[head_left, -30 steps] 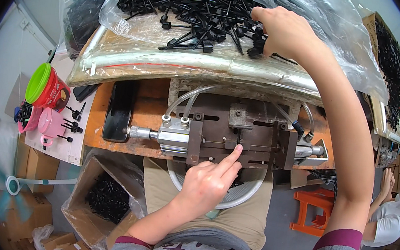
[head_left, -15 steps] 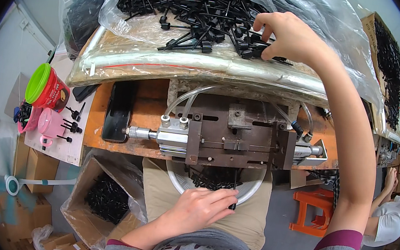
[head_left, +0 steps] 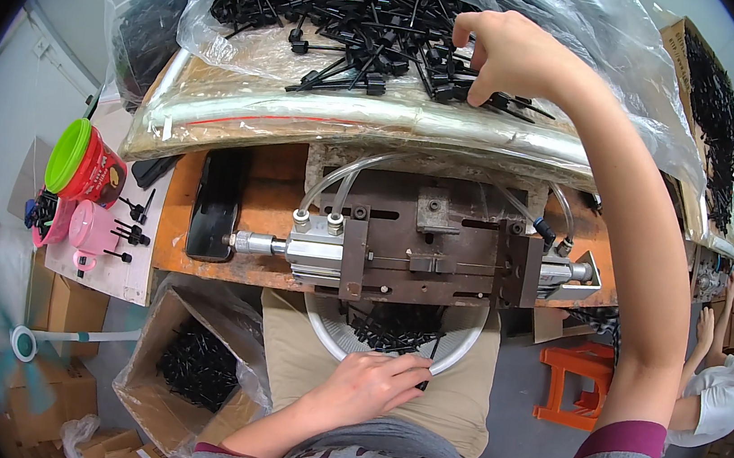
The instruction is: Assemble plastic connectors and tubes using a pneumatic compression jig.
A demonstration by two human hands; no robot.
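Note:
Over the near right side of a heap of black plastic parts with thin stems [head_left: 347, 10], my right hand [head_left: 522, 57] reaches with thumb and fingers curved apart. Nothing shows gripped in it, though some fingertips are hidden. My left hand [head_left: 372, 383] is low in front of my body, at the near rim of a white basket [head_left: 331, 347]. Its fingers are closed on one black stemmed part [head_left: 436, 345], whose stem stands up past the fingertips. More of these parts [head_left: 392, 327] lie inside the basket, which rests on my lap below the bench edge.
A brown metal fixture [head_left: 426, 263] with air cylinders and clear hoses sits on the orange bench. Left of it are a dark phone [head_left: 218, 203], a red tub [head_left: 97, 171] and a pink cup [head_left: 94, 225]. A carton of black parts [head_left: 198, 364] stands lower left; an orange stool [head_left: 576, 379] stands right.
My right hand has shifted slightly left over the heap, its thumb and fingers still apart. My left hand has moved down a little with the stemmed part. At far right, another person's hands have moved.

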